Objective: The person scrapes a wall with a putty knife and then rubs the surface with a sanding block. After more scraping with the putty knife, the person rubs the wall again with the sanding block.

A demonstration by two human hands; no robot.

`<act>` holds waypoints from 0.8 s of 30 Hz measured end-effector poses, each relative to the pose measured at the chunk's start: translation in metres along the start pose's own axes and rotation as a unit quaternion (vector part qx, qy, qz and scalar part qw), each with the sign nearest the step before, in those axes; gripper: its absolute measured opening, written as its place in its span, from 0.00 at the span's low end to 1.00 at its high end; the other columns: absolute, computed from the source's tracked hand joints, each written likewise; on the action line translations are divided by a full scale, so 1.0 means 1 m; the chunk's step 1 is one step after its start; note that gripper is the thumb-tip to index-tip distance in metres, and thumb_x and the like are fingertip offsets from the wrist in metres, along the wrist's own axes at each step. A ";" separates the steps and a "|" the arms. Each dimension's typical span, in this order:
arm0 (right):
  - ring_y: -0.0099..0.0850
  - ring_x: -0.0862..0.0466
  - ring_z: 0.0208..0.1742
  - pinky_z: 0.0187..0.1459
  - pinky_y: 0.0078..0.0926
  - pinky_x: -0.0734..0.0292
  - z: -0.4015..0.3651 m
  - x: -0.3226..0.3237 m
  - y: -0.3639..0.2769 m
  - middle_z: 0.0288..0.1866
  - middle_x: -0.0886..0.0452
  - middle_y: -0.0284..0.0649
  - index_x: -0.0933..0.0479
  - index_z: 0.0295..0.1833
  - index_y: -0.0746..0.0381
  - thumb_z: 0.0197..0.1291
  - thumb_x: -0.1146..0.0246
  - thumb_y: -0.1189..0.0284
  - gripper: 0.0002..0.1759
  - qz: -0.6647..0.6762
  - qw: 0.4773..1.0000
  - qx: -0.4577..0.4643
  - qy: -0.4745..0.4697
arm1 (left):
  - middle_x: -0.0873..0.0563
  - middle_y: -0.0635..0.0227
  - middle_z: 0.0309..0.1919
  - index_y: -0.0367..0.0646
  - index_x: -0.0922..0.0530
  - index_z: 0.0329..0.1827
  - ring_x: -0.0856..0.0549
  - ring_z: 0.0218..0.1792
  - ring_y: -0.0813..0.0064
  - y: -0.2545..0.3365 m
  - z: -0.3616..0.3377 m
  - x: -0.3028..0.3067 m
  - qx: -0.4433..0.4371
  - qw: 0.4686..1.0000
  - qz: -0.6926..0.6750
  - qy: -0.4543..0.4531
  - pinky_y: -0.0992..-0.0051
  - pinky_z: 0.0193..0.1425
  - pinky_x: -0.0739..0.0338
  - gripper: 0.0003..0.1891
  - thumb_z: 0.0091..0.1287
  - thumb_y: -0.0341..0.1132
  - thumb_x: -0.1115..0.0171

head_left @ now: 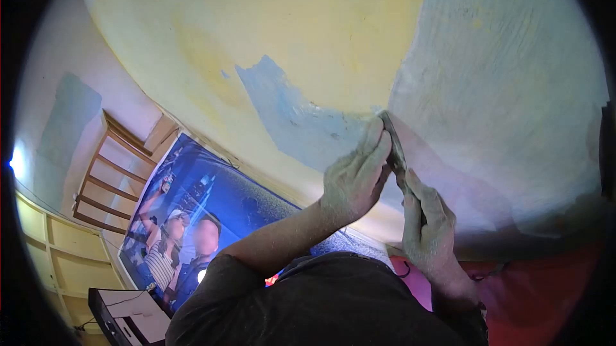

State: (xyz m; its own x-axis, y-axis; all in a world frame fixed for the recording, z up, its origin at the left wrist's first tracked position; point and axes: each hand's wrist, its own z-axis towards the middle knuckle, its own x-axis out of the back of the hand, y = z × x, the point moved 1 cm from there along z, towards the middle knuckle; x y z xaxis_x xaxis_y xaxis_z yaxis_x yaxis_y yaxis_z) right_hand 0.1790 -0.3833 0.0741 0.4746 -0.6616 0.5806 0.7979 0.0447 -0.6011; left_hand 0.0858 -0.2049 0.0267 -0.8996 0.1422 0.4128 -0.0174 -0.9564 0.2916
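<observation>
A dark, narrow scraper [397, 152] is held against the wall [333, 32], its upper end at the border of the yellow paint and a bare grey-blue area. My right hand [431, 224] is closed around its lower end, so the handle is mostly hidden. My left hand [356, 176] presses along the upper part of the scraper with its fingers held together. Beside the left hand, a bare blue patch [282, 109] with ragged edges shows through the yellow paint. Pale dust covers both hands.
A printed banner [224, 185] with people on it hangs at lower left. Beyond it are a wooden rack [115, 173] and pale yellow shelving [70, 243]. A white, dark-edged box-like item [135, 314] stands at bottom left. Red material [539, 288] lies at lower right.
</observation>
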 end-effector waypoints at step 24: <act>0.54 0.05 0.43 0.42 0.49 0.11 -0.005 -0.020 0.008 0.49 0.10 0.57 0.23 0.82 0.63 0.81 0.36 0.80 0.27 -0.023 1.000 0.019 0.003 | 0.20 0.29 0.79 0.28 0.21 0.77 0.05 0.62 0.45 -0.007 -0.012 -0.004 0.036 0.999 0.019 0.004 0.61 0.56 0.07 0.35 0.64 0.20 0.23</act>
State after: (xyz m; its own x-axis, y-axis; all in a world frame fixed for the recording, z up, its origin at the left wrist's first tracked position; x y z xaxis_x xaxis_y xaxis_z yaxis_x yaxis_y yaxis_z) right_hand 0.1736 -0.3730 0.0552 0.4348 -0.6680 0.6039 0.8328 0.0430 -0.5519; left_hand 0.0845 -0.2021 0.0128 -0.9027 0.1036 0.4177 0.0483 -0.9401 0.3376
